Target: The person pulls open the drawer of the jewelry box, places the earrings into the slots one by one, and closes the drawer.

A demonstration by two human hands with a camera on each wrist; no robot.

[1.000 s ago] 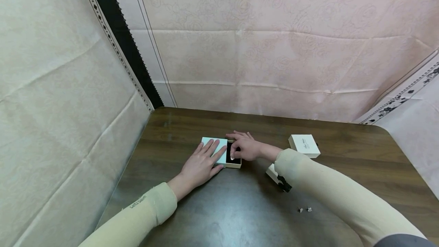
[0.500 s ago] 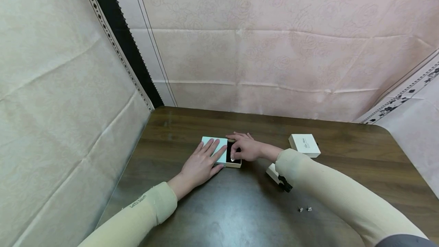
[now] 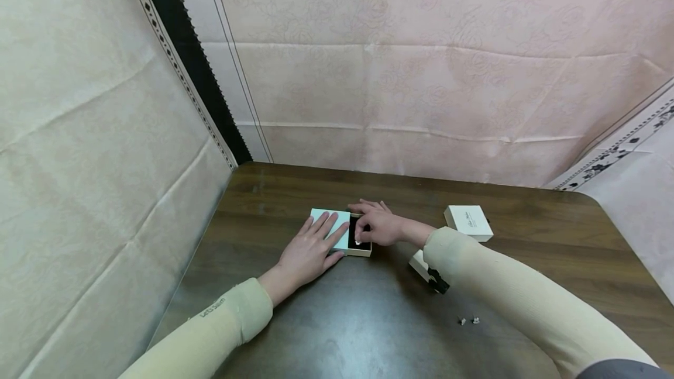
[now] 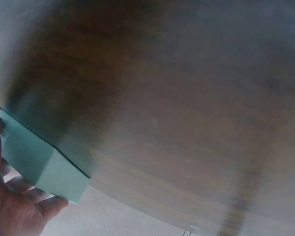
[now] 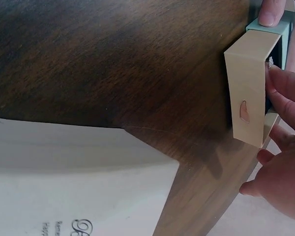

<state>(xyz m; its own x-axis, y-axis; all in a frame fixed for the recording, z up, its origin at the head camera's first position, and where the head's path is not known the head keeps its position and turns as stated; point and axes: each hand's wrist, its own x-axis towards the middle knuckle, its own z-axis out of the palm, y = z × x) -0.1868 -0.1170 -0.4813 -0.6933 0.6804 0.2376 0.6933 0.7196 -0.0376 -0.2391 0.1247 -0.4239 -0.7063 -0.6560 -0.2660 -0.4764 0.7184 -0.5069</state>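
Observation:
My left hand point(image 3: 307, 253) lies on the mint-green sleeve point(image 3: 343, 221) of a small slide-out box, fingers spread and straight across its top. In the left wrist view, that hand's fingers touch the mint sleeve point(image 4: 32, 147). A cream drawer point(image 3: 359, 252) with a black lining sticks out of the sleeve's right end. At this drawer, my right hand point(image 3: 380, 226) pinches a tiny silvery, sparkling piece of jewellery point(image 5: 271, 61) between thumb and forefinger. Its exact kind is too small to tell. The right hand's other fingers reach past the drawer's far side.
A white lidded box point(image 3: 467, 222) with dark script stands to the right. Another white box point(image 3: 418, 265) with a black ribbon point(image 3: 437, 281) lies partly under the right sleeve. Two tiny silvery pieces point(image 3: 476, 320) lie on the brown table point(image 3: 368, 320), near the right forearm.

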